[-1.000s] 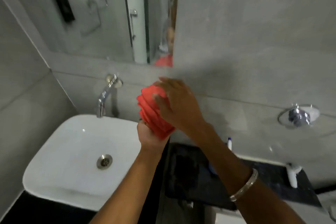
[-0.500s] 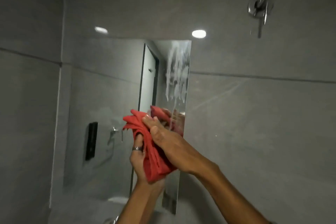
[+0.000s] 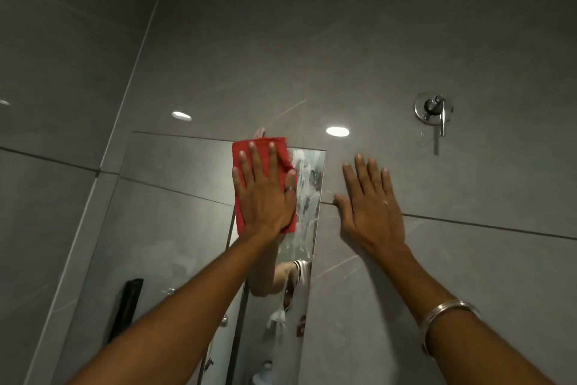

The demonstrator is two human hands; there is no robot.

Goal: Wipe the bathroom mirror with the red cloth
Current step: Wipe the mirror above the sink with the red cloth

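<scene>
Left hand (image 3: 265,194): flat, fingers spread, arm stretched up.
Right hand (image 3: 371,206): flat, palm forward, bracelet on wrist.

No legible text, labels, brands or numbers, none on the mirror (image 3: 175,228), none on wall tiles beside it.

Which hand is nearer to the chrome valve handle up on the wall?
The right hand: it lies flat on the tile, below and left of the valve handle. The left hand is farther left, pressing the red cloth on the mirror.
</scene>
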